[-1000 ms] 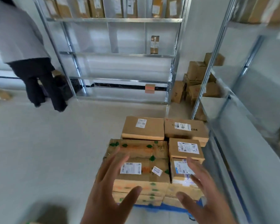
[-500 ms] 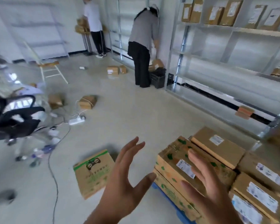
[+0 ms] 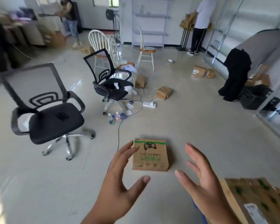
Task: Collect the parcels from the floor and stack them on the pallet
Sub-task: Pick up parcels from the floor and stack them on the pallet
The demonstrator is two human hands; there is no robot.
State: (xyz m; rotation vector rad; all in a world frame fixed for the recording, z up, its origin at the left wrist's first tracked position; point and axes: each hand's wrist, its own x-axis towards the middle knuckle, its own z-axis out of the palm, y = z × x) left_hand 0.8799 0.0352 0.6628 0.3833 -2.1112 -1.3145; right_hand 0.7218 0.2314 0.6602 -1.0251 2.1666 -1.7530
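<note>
Left hand (image 3: 120, 180): spread wide, empty, at 7 o'clock of the parcel (image 3: 149, 155).
Right hand (image 3: 200, 180): wide, empty, at 4 o'clock.
Risk: a one-sided grab could tip the parcel.

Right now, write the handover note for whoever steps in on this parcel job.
Left hand: open, empty.
Right hand: open, empty.
The flat brown cardboard parcel with green print lies on the floor between both hands, ungripped.
The stack of brown cardboard parcels with green marks sits at lower right.
More small brown boxes remain scattered on the floor farther off.
Left: lift the near parcel, stack it, then fetch the others.
</note>
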